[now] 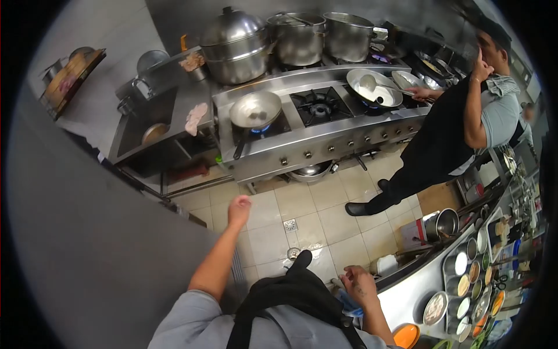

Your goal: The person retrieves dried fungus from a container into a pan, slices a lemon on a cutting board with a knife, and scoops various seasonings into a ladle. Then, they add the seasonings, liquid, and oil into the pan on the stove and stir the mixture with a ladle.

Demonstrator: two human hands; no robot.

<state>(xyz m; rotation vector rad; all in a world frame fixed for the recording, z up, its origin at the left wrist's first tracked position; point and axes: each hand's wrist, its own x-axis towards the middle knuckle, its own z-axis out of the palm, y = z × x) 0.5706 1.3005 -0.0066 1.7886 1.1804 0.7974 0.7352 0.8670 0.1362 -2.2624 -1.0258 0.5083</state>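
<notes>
My left hand [239,209] is stretched forward over the tiled floor, its fingers curled in, and nothing shows in it. My right hand [357,284] hangs low beside my apron [290,299], close to the prep counter's edge, its fingers loosely bent and apart. No object shows in that hand. A blue cloth [347,305] is at my waist just below it. Ahead of my left hand, a frying pan [256,110] with a dark handle sits over a lit burner on the steel stove [261,166].
A co-worker [453,116] stands at the stove's right, one hand on a ladle [368,83] in a white wok [386,100]. Large pots [296,43] line the back. A sink [154,113] is left. Ingredient tubs [463,285] and an orange bowl [406,335] are right.
</notes>
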